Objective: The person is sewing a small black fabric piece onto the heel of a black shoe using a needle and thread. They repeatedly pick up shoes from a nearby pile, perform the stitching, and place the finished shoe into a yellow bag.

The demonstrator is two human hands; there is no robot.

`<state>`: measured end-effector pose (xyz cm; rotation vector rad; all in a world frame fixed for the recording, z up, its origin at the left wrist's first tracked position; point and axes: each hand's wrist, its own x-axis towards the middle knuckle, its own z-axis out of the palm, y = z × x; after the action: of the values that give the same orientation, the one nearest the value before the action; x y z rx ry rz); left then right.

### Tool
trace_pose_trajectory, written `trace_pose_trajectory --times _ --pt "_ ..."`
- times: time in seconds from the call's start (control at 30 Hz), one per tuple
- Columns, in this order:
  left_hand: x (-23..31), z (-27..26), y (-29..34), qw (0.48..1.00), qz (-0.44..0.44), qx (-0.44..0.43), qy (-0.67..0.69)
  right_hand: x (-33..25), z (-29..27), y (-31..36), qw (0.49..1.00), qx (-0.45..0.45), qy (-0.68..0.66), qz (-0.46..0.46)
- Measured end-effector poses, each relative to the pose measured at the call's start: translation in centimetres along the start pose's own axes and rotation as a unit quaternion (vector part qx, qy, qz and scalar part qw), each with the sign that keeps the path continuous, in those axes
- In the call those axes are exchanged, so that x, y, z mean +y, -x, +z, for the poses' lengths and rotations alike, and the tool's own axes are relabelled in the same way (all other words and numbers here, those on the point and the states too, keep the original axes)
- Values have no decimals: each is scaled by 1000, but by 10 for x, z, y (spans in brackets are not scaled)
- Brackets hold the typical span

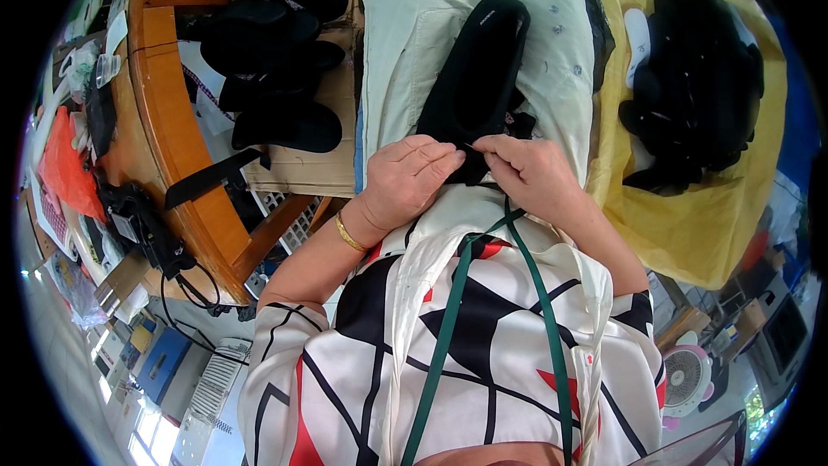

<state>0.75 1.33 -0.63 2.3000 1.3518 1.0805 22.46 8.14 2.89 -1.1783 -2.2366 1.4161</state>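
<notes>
A black slip-on shoe (447,102) lies on a white cloth (397,43) in front of me, with its heel away and its toe toward me. My left hand (412,174) is at the toe from the left, thumb and fingers pinched together, a gold bracelet on its wrist. My right hand (533,174) meets it from the right, its thumb and forefinger also pinched by the toe. The fingertips of both hands nearly touch. What they pinch is too small to make out. Some dark material shows beneath the hands and to the right of the shoe.
Several black shoes (289,125) lie on cardboard (345,134) at the left, next to a wooden chair (159,95). A yellow bag (681,229) with black shoe pieces (699,78) stands at the right. Green straps (448,319) hang down my front. A small fan (687,373) is at the lower right.
</notes>
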Motion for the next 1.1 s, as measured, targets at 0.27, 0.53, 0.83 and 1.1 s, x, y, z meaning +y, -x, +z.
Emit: trace_pose_trajectory --times 0.27,0.53,0.83,1.1 --pt "1 1 1 1000 -1 1 -6 2 4 -5 1000 4 -1 -1" --pt "3 3 4 999 -33 -4 21 14 15 -7 993 -12 -100 61" --pt "7 2 -3 999 -22 -28 20 7 32 -25 998 30 -53 24" --pt "8 1 -3 997 11 -50 -61 -7 -5 -37 992 33 106 -60"
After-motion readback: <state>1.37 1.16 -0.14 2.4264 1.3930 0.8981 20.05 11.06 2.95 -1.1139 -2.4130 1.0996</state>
